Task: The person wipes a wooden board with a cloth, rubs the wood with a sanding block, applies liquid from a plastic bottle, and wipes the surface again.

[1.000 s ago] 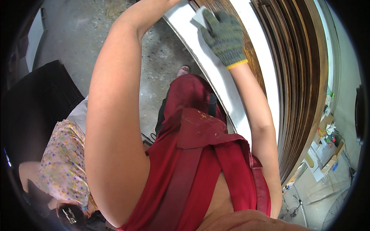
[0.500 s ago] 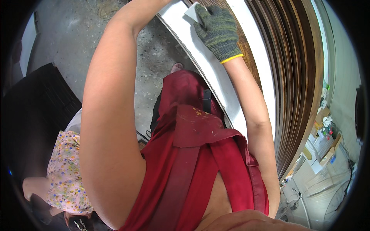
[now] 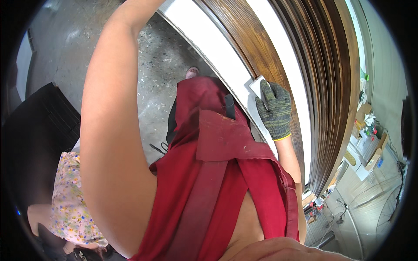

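Observation:
My right hand (image 3: 275, 109), in a dark green and black knit glove with a yellow cuff edge, grips a small white rectangular block (image 3: 260, 88). The block is pressed against the edge of a brown stained wooden board (image 3: 254, 37) with visible grain. That board lies on a white surface (image 3: 202, 32), which shows along both of its sides. My left arm (image 3: 115, 91) stretches forward along the left, and its hand is beyond the top edge of the picture.
More dark brown wooden boards (image 3: 329, 87) stand side by side on the right. A person in a flowered top (image 3: 74, 200) is at the lower left, by a large black object (image 3: 39, 117). Assorted items lie on a cluttered surface (image 3: 365, 148) at far right. Speckled concrete floor (image 3: 161, 61) shows at left.
My right hand has drawn back toward my body along the board, bringing the white block with it. More of the board's far part shows now. My left arm has shifted slightly left.

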`<action>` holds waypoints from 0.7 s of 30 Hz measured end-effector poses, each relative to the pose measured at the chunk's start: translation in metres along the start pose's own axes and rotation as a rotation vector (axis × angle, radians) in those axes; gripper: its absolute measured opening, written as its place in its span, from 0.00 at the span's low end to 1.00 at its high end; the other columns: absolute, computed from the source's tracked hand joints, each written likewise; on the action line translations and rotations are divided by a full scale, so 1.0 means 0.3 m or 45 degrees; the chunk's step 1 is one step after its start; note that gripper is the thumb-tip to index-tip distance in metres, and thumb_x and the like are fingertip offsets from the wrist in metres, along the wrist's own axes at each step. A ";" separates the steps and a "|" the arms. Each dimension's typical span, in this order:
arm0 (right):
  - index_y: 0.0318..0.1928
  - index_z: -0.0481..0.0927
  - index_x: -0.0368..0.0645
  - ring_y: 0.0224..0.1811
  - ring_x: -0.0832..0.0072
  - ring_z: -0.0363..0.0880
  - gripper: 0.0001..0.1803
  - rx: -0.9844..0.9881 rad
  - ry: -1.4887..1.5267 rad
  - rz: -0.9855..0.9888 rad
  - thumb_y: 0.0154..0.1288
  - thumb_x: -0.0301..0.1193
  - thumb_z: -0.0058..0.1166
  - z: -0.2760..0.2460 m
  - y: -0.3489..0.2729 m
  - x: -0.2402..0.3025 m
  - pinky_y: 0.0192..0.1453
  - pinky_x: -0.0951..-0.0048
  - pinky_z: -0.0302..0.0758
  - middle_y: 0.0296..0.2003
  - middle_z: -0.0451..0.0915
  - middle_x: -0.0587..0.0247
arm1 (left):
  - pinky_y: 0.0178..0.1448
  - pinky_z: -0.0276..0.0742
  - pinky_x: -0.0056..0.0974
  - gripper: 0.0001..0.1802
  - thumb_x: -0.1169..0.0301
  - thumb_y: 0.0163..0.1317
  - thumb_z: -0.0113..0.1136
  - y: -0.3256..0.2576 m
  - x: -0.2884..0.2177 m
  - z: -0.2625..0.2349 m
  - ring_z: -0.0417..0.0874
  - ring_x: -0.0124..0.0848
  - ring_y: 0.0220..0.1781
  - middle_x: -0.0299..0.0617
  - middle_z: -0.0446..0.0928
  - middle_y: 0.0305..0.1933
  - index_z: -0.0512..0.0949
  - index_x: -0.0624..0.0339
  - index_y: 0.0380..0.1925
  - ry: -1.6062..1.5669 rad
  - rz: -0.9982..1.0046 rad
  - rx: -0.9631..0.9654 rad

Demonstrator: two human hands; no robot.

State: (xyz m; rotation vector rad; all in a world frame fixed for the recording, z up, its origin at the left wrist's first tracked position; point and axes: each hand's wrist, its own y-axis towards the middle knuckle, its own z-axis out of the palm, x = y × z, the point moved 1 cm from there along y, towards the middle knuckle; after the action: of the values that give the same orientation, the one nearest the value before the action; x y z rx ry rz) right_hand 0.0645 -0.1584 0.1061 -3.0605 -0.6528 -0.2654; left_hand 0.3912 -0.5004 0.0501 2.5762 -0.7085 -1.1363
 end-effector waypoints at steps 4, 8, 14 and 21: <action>0.61 0.79 0.47 0.57 0.62 0.75 0.32 -0.221 0.557 0.212 0.53 0.29 0.72 0.068 -0.134 -0.132 0.60 0.62 0.76 0.55 0.76 0.57 | 0.54 0.78 0.50 0.29 0.48 0.58 0.66 -0.058 -0.124 0.008 0.83 0.50 0.51 0.50 0.83 0.49 0.80 0.55 0.53 0.395 -0.043 -0.157; 0.66 0.73 0.40 0.60 0.67 0.75 0.32 -0.547 0.923 0.595 0.62 0.27 0.67 0.106 -0.257 -0.282 0.64 0.66 0.75 0.57 0.75 0.60 | 0.61 0.78 0.53 0.33 0.41 0.63 0.59 -0.275 -0.361 0.197 0.82 0.46 0.56 0.47 0.80 0.57 0.76 0.52 0.59 0.113 -0.086 0.020; 0.69 0.69 0.39 0.65 0.63 0.71 0.32 -0.902 1.377 0.922 0.66 0.27 0.63 0.170 -0.359 -0.408 0.66 0.64 0.73 0.66 0.70 0.55 | 0.81 0.54 0.52 0.34 0.42 0.62 0.60 -0.655 -0.920 0.659 0.62 0.42 0.77 0.41 0.65 0.74 0.74 0.44 0.64 -0.366 0.598 0.096; 0.69 0.67 0.36 0.65 0.62 0.72 0.31 -0.866 1.174 0.988 0.68 0.28 0.60 0.164 -0.349 -0.432 0.68 0.61 0.73 0.65 0.71 0.50 | 0.85 0.43 0.53 0.34 0.48 0.51 0.71 -0.608 -0.819 0.643 0.64 0.29 0.76 0.23 0.72 0.69 0.77 0.34 0.60 -0.196 0.492 0.003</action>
State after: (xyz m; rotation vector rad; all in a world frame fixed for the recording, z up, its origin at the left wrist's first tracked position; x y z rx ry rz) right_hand -0.0864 -0.1136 0.0327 -2.8244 0.7706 -1.9493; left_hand 0.1662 -0.2210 0.0024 2.2317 -1.1804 -1.2056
